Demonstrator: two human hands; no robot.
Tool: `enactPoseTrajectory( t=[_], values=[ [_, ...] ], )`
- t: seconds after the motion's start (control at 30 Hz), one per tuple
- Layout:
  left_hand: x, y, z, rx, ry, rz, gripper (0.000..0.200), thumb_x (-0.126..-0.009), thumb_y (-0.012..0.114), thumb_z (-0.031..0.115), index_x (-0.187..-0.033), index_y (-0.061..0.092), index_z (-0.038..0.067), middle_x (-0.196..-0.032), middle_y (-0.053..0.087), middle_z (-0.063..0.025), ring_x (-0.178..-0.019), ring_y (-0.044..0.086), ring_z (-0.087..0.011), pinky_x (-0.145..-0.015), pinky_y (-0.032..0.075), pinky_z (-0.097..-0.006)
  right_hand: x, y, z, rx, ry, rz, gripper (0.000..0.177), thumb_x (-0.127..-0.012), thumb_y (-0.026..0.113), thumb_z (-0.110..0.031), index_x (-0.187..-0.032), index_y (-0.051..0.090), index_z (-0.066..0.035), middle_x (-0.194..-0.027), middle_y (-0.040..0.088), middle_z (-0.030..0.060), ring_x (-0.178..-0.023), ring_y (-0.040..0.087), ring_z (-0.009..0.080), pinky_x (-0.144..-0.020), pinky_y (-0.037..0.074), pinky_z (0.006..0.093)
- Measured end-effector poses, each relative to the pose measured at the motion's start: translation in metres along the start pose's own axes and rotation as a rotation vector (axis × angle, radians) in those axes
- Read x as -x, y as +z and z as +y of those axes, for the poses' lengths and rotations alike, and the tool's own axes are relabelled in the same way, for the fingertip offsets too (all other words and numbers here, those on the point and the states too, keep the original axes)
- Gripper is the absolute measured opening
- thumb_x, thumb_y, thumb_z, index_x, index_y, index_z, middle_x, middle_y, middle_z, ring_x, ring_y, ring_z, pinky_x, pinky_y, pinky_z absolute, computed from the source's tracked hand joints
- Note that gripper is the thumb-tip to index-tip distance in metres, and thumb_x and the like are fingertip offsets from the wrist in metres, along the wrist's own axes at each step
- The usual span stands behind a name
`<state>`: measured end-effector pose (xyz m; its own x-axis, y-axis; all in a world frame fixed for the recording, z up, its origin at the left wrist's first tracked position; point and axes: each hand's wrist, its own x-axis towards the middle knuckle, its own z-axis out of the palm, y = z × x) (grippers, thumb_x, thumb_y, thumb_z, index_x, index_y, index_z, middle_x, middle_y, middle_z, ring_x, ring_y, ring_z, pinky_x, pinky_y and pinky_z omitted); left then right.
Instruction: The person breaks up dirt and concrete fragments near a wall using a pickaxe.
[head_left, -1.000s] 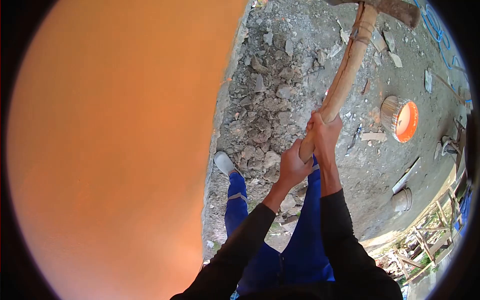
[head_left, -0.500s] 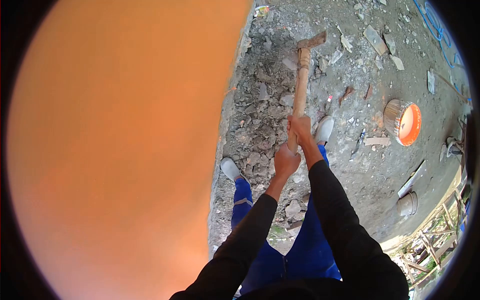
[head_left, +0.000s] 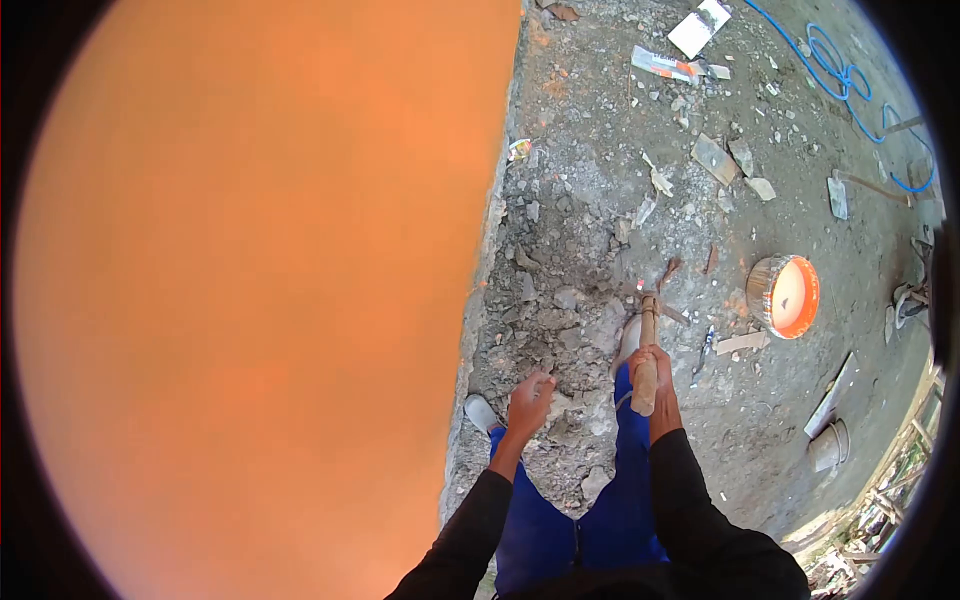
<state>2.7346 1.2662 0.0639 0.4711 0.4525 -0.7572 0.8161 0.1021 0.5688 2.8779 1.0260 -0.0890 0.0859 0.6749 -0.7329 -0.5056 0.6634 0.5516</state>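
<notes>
A hoe with a wooden handle (head_left: 648, 325) is in my right hand (head_left: 655, 362), whose fingers are wrapped around the shaft near its butt end. The handle is foreshortened, pointing back towards me, and the dark blade (head_left: 674, 313) is low over the ground beside my right shoe (head_left: 627, 340). My left hand (head_left: 529, 405) is off the handle, its fingers curled closed over the broken soil (head_left: 550, 330); nothing shows in it. My left shoe (head_left: 480, 412) stands close to the wall's foot.
An orange wall (head_left: 270, 300) fills the left side. On the right stand a bucket of orange paint (head_left: 775, 295) and a grey bucket (head_left: 828, 447) beside a board (head_left: 832, 396). A blue hose (head_left: 835, 75) lies coiled at upper right. Stones and scraps litter the ground.
My left hand has let go of the hoe and moved left and down. The right hand has moved right and lower with the hoe, whose head has come closer to my feet. The view has shifted.
</notes>
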Motion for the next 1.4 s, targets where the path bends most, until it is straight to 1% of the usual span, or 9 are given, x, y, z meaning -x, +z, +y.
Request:
enactPoseTrajectory(
  t=[0.07,0.17,0.33,0.43,0.7,0.87,0.9,1.1,1.4],
  values=[
    [0.013,-0.024,-0.054,-0.132,0.183,0.185,0.022,-0.093,0.065,0.025,-0.098,0.073,0.005,-0.078,0.072,-0.0137,-0.069,0.069,-0.0258,-0.07,0.053,-0.0381,0.044,-0.008,-0.031,0.012,-0.073,0.018,0.012,-0.088,0.062,-0.009,-0.081,0.055,-0.003,-0.07,0.056,0.004,-0.061,0.057,0.0133,-0.063,0.056,0.0266],
    [0.069,-0.074,-0.07,-0.361,-0.09,0.309,0.026,-0.085,0.069,0.032,-0.095,0.077,0.009,-0.088,0.075,-0.0163,-0.084,0.073,-0.0294,-0.078,0.056,-0.0411,0.12,-0.002,-0.061,0.078,-0.066,0.066,0.012,-0.087,0.062,-0.009,-0.08,0.054,-0.004,-0.069,0.056,0.0043,-0.059,0.057,0.0144,-0.061,0.056,0.0272],
    [0.144,-0.122,-0.162,-0.297,-0.206,0.499,0.021,-0.087,0.072,0.024,-0.099,0.077,0.007,-0.074,0.072,-0.0119,-0.062,0.07,-0.0211,-0.065,0.058,-0.0371,0.221,-0.024,-0.095,0.24,-0.255,0.307,0.011,-0.082,0.063,-0.006,-0.086,0.053,-0.004,-0.068,0.055,0.006,-0.058,0.058,0.0175,-0.055,0.056,0.0306],
    [0.203,-0.119,-0.114,-0.236,-0.395,0.433,0.022,-0.084,0.071,0.029,-0.093,0.079,0.011,-0.085,0.077,-0.0148,-0.075,0.076,-0.0286,-0.08,0.059,-0.0395,0.268,-0.035,-0.086,0.427,-0.351,0.421,0.014,-0.081,0.065,-0.006,-0.087,0.052,-0.005,-0.068,0.055,0.0063,-0.057,0.058,0.0193,-0.055,0.055,0.0328],
    [0.202,-0.083,-0.178,-0.024,-0.411,0.33,0.024,-0.083,0.069,0.026,-0.094,0.078,0.006,-0.084,0.076,-0.0155,-0.071,0.075,-0.0286,-0.071,0.061,-0.0415,0.356,-0.036,-0.056,1.135,-0.198,0.831,0.018,-0.083,0.067,-0.016,-0.087,0.055,-0.004,-0.069,0.057,0.0068,-0.058,0.059,0.0227,-0.057,0.053,0.0355],
    [0.116,-0.065,-0.128,-0.144,-0.093,0.398,0.027,-0.083,0.069,0.032,-0.091,0.078,0.009,-0.093,0.077,-0.0168,-0.084,0.076,-0.0316,-0.08,0.059,-0.0422,0.414,0.014,0.016,2.53,-0.525,0.16,0.032,-0.085,0.071,-0.023,-0.108,0.071,0.0,-0.084,0.07,0.0091,-0.078,0.068,0.0234,-0.076,0.053,0.0377],
    [0.102,-0.066,-0.081,-0.016,-0.262,0.37,0.027,-0.082,0.069,0.033,-0.093,0.079,0.01,-0.097,0.076,-0.0177,-0.091,0.075,-0.0325,-0.084,0.058,-0.0432,0.417,0.021,0.021,2.602,-0.508,0.168,0.032,-0.085,0.071,-0.023,-0.108,0.071,0.0,-0.084,0.07,0.0091,-0.078,0.068,0.0234,-0.076,0.052,0.0377],
    [-0.004,-0.057,0.094,0.079,0.039,0.355,0.025,-0.082,0.068,0.03,-0.091,0.078,0.01,-0.097,0.075,-0.0179,-0.095,0.071,-0.0365,-0.086,0.055,-0.0437,0.396,0.068,0.019,2.136,-0.223,0.708,0.033,-0.085,0.071,-0.023,-0.107,0.071,0.0,-0.085,0.07,0.0094,-0.077,0.068,0.023,-0.075,0.052,0.0376],
    [-0.076,-0.044,0.268,-0.031,0.307,0.243,0.023,-0.085,0.069,0.028,-0.098,0.075,0.009,-0.091,0.073,-0.0146,-0.076,0.072,-0.0286,-0.072,0.056,-0.0411,0.358,0.173,-0.015,1.918,-0.383,0.803,0.033,-0.084,0.07,-0.024,-0.106,0.07,0.001,-0.085,0.07,0.0098,-0.076,0.068,0.0225,-0.073,0.052,0.0376]
  ],
)
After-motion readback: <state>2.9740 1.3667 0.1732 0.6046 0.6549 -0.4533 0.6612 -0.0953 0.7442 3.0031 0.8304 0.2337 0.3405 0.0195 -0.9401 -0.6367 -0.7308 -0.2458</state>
